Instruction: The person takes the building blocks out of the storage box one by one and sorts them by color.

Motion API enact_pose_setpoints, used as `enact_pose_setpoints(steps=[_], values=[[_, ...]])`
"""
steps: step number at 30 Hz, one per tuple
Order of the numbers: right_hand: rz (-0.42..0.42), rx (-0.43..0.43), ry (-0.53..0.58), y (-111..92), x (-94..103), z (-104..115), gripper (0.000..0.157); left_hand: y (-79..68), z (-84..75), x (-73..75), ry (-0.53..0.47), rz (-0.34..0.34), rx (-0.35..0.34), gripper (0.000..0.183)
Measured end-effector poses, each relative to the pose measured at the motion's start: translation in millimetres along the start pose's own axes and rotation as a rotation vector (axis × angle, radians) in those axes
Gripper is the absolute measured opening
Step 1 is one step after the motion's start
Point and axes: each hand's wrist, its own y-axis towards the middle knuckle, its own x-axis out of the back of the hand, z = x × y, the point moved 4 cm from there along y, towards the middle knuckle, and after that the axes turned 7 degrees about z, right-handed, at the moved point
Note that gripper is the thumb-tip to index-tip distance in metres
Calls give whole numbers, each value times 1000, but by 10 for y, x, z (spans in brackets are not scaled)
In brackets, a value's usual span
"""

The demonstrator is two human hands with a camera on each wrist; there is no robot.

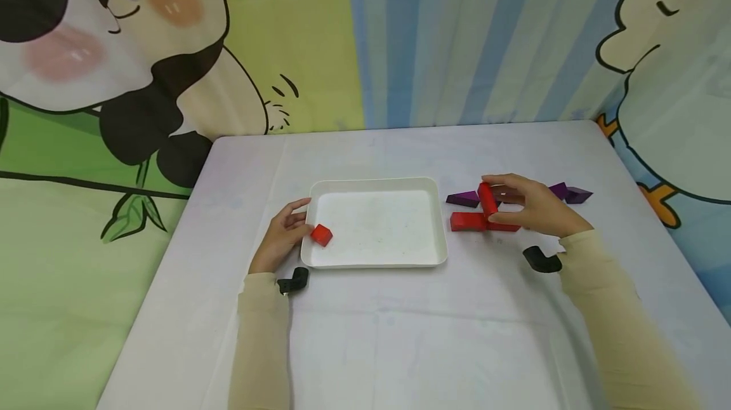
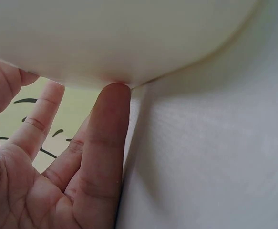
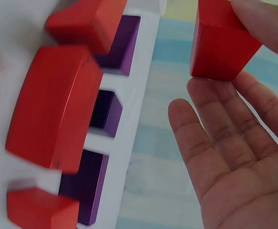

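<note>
My left hand (image 1: pixel 280 238) holds the left edge of a shallow white tray (image 1: pixel 374 266). In the left wrist view, fingertips (image 2: pixel 112 100) touch the tray's outer wall, and the thumb passes behind its rim. A small red block (image 1: pixel 322 235) sits inside the tray's left side, close to that thumb; whether they touch, I cannot tell. Right of the tray, my right hand (image 1: pixel 533 204) pinches a red block (image 3: pixel 222 43) between thumb and fingertips, raised above the table. Several red blocks (image 3: pixel 55 105) lie beneath it, with purple blocks (image 3: pixel 85 186) behind them.
A white cloth covers the table (image 1: pixel 411 340). Dark purple wedge-shaped pieces (image 1: pixel 579 195) lie at the far right, near the right hand. A black wrist mount (image 1: pixel 292 280) juts out beside the left wrist, another (image 1: pixel 541 260) beside the right. Printed cloth (image 1: pixel 434 35) hangs behind the table.
</note>
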Motion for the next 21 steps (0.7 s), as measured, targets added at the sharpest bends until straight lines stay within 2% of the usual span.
enact_pose_setpoints(steps=[8, 15, 21], values=[[-6, -41, -17, -213, 167, -247, 79, 7, -8, 3, 13, 2, 0, 68], [-52, -39, -56, -359, 290, -452, 80, 5, -7, 5, 12, -1, 6, 68], [-85, -62, -39, -480, 354, -631, 78, 4, -1, 2, 8, -2, 4, 69]])
